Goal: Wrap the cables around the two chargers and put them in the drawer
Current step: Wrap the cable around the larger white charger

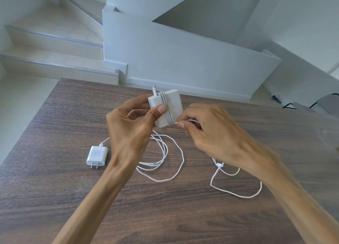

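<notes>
Both grips are busy above the table (55,126): the left hand (131,126) grips the big charger (166,107) with fingers curled behind it and the thumb pressed on its front face, right beside the cable turns already wound round its middle. Just right of that grip, the right hand (209,131) pinches the loose cable (185,122) between thumb and fingertips, close against the big charger's lower edge. A short plug end sticks up from the top of the big charger, beyond the left thumb. Below both hands, more white cable lies on the table in loose loops (161,161), and a further loop (236,185) lies under the right wrist. Left of the left wrist, well apart from the grip, the small charger (97,155) lies flat on the table with its two prongs pointing toward the person and its own cord running off under the left hand. Stairs (53,47) and a low white wall (183,60) stand beyond the far edge of the table
</notes>
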